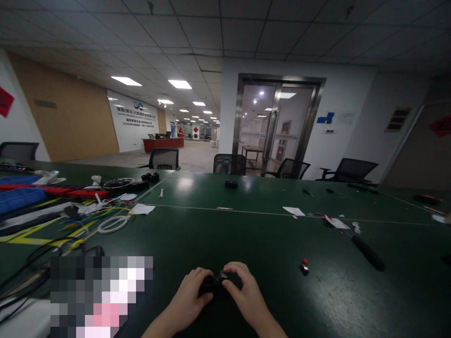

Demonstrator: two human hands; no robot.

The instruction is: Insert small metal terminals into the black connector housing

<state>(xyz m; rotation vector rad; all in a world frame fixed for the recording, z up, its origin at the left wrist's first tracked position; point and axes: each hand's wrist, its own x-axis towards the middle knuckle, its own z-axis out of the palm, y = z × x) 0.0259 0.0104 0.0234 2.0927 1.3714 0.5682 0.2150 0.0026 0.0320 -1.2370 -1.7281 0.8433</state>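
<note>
Low in the middle of the head view, a small black object [214, 280] with a glossy part is between my two hands, just above the dark green table [197, 239]. My left hand [190, 295] is closed around its left side, thumb in front and fingers behind. The right side is pinched by my right hand [244, 287], fingers curled over the top and thumb below. The fingers hide much of the object, and its kind cannot be made out. To the right of my hands lies a small red and black piece [304, 267].
A long black-handled tool [367, 252] lies to the right, near paper scraps [336, 222]. Farther back are a small black box [231, 184] and a wrench [161, 193]. Cables [113, 224] and blue trays [21, 199] crowd the left; a pixelated patch covers the lower left.
</note>
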